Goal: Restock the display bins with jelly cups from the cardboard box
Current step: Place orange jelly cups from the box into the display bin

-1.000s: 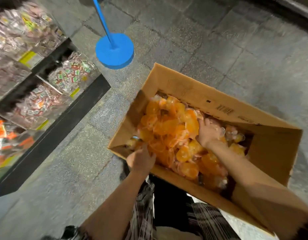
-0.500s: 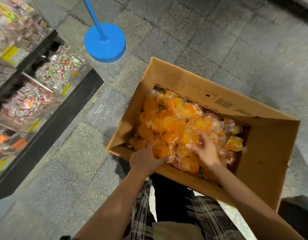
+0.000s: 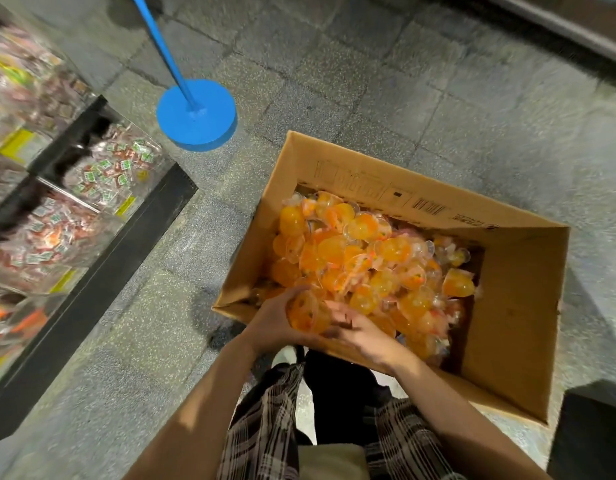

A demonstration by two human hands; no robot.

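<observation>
1. A small cluster of orange jelly cups (image 3: 308, 311) is cupped between the left hand (image 3: 270, 323) and the right hand (image 3: 360, 329), just above the near left corner of the cardboard box (image 3: 517, 306).
2. The left hand's fingers are curled round the cluster from the left. The right hand's fingers lie fairly straight against it from the right, as a support rather than a clamp.
3. The remaining jelly cups (image 3: 368, 261) are heaped loose in the box, beyond and to the right of the hands.
4. The display bins (image 3: 102, 181) are set to the left of the box, well apart from it across bare floor, and the left hand is judged the nearer to them.
5. The carry is therefore expected to run leftward over the box's left wall; a loosely cupped load could be spilled on the way.
6. No long axis is shown by the cluster, so its orientation matters little.
</observation>
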